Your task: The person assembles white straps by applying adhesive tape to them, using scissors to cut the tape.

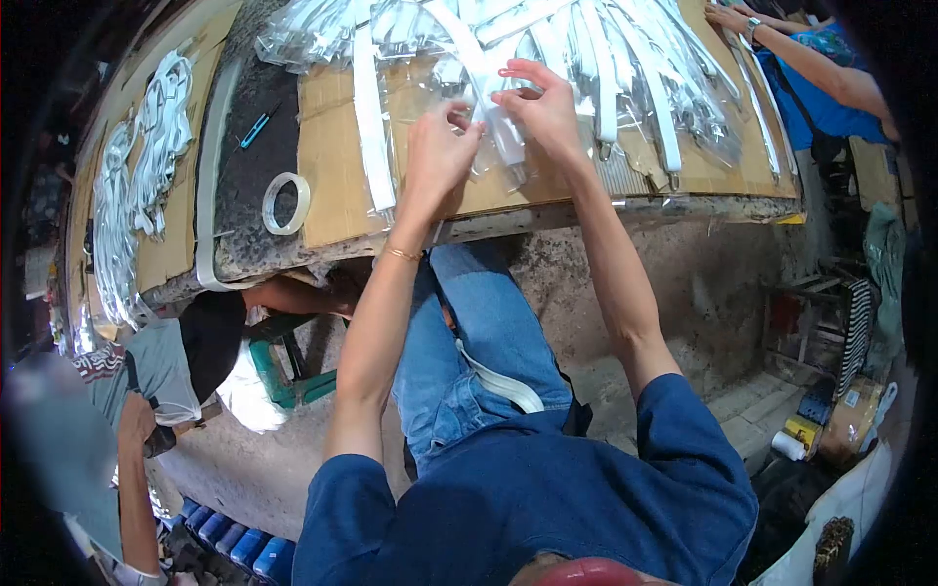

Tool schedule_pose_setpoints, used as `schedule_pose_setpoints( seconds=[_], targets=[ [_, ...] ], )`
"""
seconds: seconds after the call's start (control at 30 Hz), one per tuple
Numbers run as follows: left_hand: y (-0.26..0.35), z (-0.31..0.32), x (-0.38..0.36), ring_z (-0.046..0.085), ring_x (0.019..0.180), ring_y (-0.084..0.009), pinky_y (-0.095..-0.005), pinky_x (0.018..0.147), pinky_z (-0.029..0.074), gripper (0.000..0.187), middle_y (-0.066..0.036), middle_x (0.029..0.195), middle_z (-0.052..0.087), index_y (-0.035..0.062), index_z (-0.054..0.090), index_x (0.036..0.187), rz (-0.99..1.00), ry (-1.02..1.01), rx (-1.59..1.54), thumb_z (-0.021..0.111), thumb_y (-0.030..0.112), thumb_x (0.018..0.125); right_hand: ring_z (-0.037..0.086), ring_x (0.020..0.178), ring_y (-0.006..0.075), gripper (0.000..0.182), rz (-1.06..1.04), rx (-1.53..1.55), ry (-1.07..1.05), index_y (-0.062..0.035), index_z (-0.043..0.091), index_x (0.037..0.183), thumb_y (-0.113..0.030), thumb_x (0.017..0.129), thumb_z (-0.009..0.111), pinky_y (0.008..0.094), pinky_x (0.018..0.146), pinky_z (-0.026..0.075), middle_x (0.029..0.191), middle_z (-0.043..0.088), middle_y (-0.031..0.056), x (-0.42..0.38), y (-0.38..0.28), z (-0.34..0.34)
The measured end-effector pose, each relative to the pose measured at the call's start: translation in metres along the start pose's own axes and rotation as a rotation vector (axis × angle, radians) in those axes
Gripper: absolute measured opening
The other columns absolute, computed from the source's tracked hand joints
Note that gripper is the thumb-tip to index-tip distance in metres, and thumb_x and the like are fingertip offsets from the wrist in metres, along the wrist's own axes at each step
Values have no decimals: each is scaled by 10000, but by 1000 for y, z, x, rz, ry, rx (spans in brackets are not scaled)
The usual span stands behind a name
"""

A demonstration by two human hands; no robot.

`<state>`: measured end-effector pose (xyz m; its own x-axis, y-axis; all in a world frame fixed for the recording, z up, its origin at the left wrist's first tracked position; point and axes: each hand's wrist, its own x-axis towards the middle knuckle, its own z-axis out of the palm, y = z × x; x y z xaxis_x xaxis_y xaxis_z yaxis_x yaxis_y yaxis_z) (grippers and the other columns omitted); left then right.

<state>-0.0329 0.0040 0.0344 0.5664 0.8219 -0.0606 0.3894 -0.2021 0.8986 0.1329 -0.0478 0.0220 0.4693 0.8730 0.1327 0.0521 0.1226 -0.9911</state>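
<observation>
A white strap (503, 140) in a clear plastic bag lies between my hands at the table's front edge. My left hand (440, 148) is closed at the bag's left side, its fingers curled and partly hidden. My right hand (543, 109) pinches the bag's right side between thumb and forefinger, with its other fingers raised. Another white strap (369, 127) with a metal end lies in plastic left of my left hand. To the right of my right hand, more white straps (660, 127) in clear bags are spread over cardboard (327, 156).
A tape roll (286, 204) and a blue cutter (256, 131) lie on the dark tabletop at left. Bundled white straps (161, 137) rest on cardboard beyond. One person sits at lower left; another person's hand (728, 18) is at the table's far right. Blue containers (239, 547) stand on the floor.
</observation>
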Motion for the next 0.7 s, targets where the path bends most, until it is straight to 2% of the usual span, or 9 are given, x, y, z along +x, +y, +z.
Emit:
schedule_pose_setpoints(
  seconds=[0.07,0.1,0.13,0.2,0.33,0.4,0.6,0.7],
  targets=[
    [0,4,-9,643,991,-290,-357,844,501,377,-160,1029,668,5,641,1137,320,351,436,720,156,801,678,849,136,485,-83,-102,35,22,594,1225,-14,765,743,258,698,552,1120,691,109,6,13,3],
    [1,2,-12,534,1175,-331,-393,964,448,423,-164,1163,599,36,602,1189,405,299,489,717,142,797,678,849,136,485,-75,-103,34,22,594,1225,-14,765,743,258,698,552,1120,691,109,3,15,4],
    [-3,4,-10,534,1175,-331,-393,964,448,423,-164,1163,599,36,602,1189,401,298,486,717,142,797,687,851,144,472,-85,-117,44,20,598,1216,-7,766,736,261,712,556,1108,694,113,1,17,5],
    [-11,10,-7,508,1217,-332,-419,988,439,365,-154,1212,591,52,626,1167,685,273,461,695,139,820,696,854,153,459,-93,-133,52,17,602,1207,0,767,730,265,727,559,1097,697,116,0,20,6],
    [-15,16,-7,492,1244,-331,-447,1007,427,318,-145,1259,579,57,638,1154,718,198,469,660,160,854,709,888,180,428,-148,-74,139,11,614,1182,9,768,720,287,765,570,1070,705,111,-3,23,7],
    [-16,17,-7,458,1298,-328,-447,1057,381,307,-134,1343,540,56,640,1178,683,143,523,621,204,909,711,897,186,416,-167,-49,148,13,619,1172,10,768,719,295,775,572,1063,708,108,-5,19,6],
    [-22,25,-5,422,1340,-311,-460,1099,317,336,-122,1372,538,70,623,1236,717,101,590,534,244,963,714,913,204,344,-153,-322,176,24,629,1150,3,809,674,317,785,573,1052,710,127,-7,3,0],
    [-23,26,-6,415,1346,-308,-455,1105,309,327,-120,1372,541,66,622,1234,701,89,622,509,229,974,716,907,208,329,-248,-390,160,32,628,1151,-4,826,656,319,778,574,1029,711,148,-6,0,-1]
  ],
)
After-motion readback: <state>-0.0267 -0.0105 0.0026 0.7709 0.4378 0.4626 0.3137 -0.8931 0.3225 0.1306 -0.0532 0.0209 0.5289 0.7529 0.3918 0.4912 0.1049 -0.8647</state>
